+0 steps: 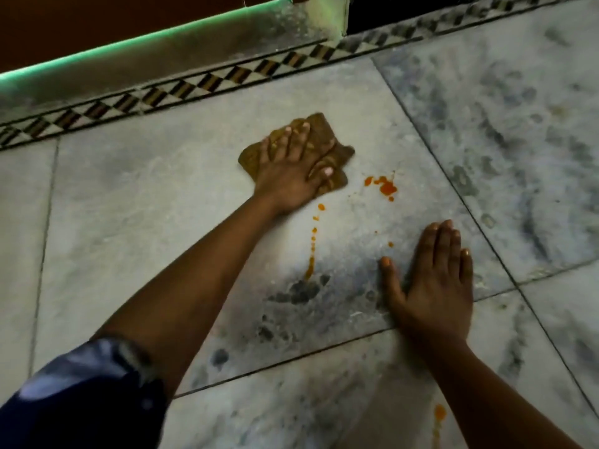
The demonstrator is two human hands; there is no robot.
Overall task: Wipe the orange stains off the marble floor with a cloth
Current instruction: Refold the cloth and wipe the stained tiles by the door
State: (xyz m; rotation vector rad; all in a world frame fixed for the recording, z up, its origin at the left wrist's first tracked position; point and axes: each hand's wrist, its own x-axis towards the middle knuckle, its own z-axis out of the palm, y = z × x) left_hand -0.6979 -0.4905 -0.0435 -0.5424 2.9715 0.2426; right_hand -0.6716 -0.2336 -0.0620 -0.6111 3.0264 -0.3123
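Left hand [288, 170] flat, covering much of cloth [327, 134], sleeve [81, 393] blurred

The only camera sits on my head, looking forward and steeply down at the marble floor [162, 196] from close above. My left hand [288, 176] lies near the middle of the view and my right hand [434, 286] lower right. The patterned border strip [207, 84] crosses the top.

Dim, soft blur (green glow top-left)
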